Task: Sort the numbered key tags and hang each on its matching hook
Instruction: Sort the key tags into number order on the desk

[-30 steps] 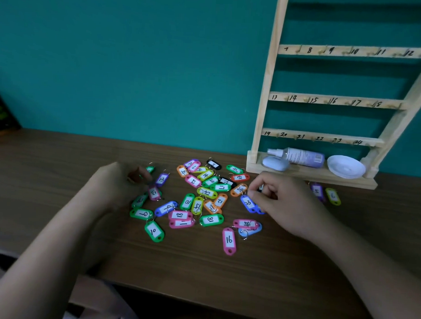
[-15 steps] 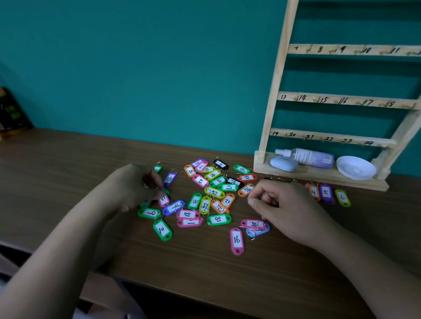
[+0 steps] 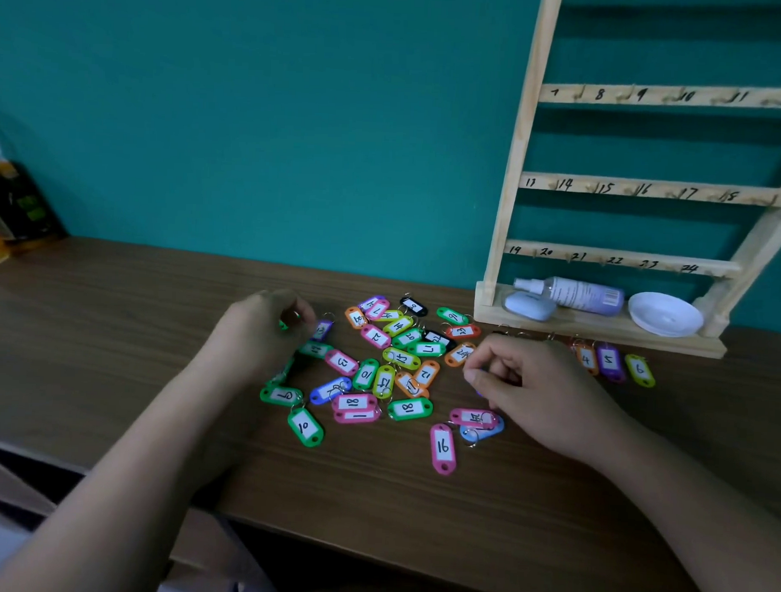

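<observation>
Fingers (image 3: 301, 315) of left hand (image 3: 259, 335), head view: curled inward and closed round a green tag (image 3: 283, 324), only a sliver of it visible inside the curl. Hand low over the table (image 3: 113, 330), at left edge of the heap.

Fingers (image 3: 495, 350) of right hand (image 3: 549, 390): curled as well, thumb tip against forefinger tip. Speck of blue just beneath; whether anything pinched, impossible to tell. Hand at right edge of the heap.

Loose key tags (image 3: 409, 408) scattered between the two hands, many overlapping, most number-side up. Pink 16 tag (image 3: 442, 448) nearest the viewer, slightly apart from the rest. Pink 14 tag (image 3: 471, 417) partly over a pale blue one, just beside the right hand.

Short row just before the rack base: orange 4 tag (image 3: 586, 359), purple 5 tag (image 3: 608, 360), yellow-green 6 tag (image 3: 639, 369), side by side; more to their left, half hidden behind the right hand.

Wooden rack (image 3: 517, 167) upright against the teal wall (image 3: 253, 114), three rails of small hooks (image 3: 579, 95) with handwritten numbers up to 24. On its bottom ledge: spray bottle (image 3: 574, 295) on its side, pale blue case (image 3: 528, 306) touching it, white dish (image 3: 664, 314) to the right.
</observation>
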The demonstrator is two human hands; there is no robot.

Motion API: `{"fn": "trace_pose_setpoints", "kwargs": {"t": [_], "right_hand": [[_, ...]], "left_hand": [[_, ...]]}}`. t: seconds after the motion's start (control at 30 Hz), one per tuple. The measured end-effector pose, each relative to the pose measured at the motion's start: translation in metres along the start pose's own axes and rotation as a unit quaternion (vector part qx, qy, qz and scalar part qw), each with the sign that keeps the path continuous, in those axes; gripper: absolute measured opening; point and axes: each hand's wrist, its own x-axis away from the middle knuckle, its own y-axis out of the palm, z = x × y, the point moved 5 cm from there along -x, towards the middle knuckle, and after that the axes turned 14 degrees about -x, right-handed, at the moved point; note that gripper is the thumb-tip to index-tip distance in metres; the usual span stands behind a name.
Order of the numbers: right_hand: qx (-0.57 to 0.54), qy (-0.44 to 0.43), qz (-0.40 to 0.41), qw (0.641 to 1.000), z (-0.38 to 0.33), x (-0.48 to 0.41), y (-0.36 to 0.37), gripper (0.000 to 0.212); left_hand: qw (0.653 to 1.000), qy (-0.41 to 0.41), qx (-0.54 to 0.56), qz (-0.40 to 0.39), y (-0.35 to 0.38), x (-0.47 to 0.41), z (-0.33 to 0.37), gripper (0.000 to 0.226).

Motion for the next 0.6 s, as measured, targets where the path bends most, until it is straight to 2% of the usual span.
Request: {"fn": "trace_pose_setpoints", "kwargs": {"t": [0.13, 0.43, 0.6], "right_hand": [[0.001, -0.003, -0.001, 1.0, -0.0007, -0.0003, 0.0003, 0.011], [0.002, -0.009, 0.006, 1.0, 0.001, -0.001, -0.0013, 0.013], [0.002, -0.005, 0.003, 1.0, 0.0015, -0.0015, 0.0006, 0.011]], "left_hand": [[0.999, -0.025, -0.018, -0.013, -0.0042, 0.0023, -0.0115, 0.009], [0.996, -0.006, -0.056, -0.073, 0.002, 0.003, -0.0048, 0.014], [0.996, 0.011, -0.082, -0.015, -0.0001, 0.0032, -0.0021, 0.017]]}}
